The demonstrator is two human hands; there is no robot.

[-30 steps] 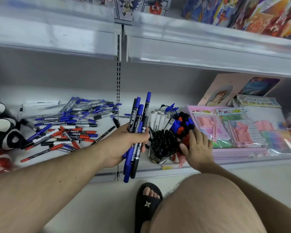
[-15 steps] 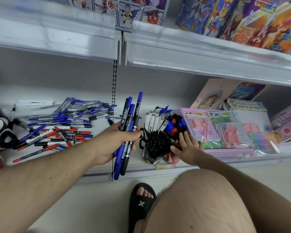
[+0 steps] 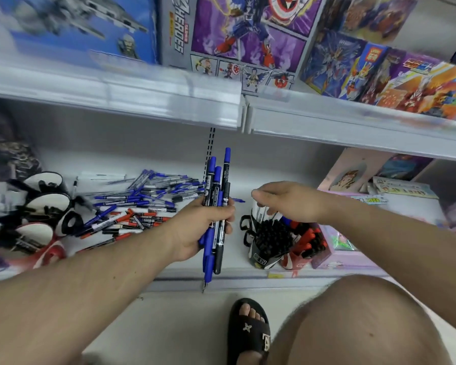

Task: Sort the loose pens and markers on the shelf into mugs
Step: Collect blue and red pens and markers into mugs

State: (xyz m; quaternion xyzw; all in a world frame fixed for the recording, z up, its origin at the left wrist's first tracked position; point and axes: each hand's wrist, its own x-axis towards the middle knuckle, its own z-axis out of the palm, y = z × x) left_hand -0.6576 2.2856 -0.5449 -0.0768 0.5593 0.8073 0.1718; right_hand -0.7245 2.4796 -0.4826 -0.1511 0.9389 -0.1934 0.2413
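My left hand (image 3: 199, 229) grips a bundle of blue and black markers (image 3: 217, 180), held upright over the shelf's front edge. My right hand (image 3: 290, 201) hovers with loosely curled fingers just above a black mug (image 3: 261, 256) packed with black-capped pens and some white pens. I see nothing in its fingers. A second mug (image 3: 307, 243) beside it holds red and blue markers. A pile of loose blue, red and black pens (image 3: 140, 204) lies on the white shelf (image 3: 248, 275) to the left.
Several black, white and red mugs (image 3: 45, 204) lie at the far left of the shelf. Pink stationery packs (image 3: 348, 248) fill the right side. Toy boxes (image 3: 248, 35) stand on the shelf above. My sandalled foot (image 3: 249, 333) and knee are below.
My right hand has lifted off the mug of red and blue markers and moved left over the black mug. The view has tilted upward. My left hand keeps hold of the bundle.
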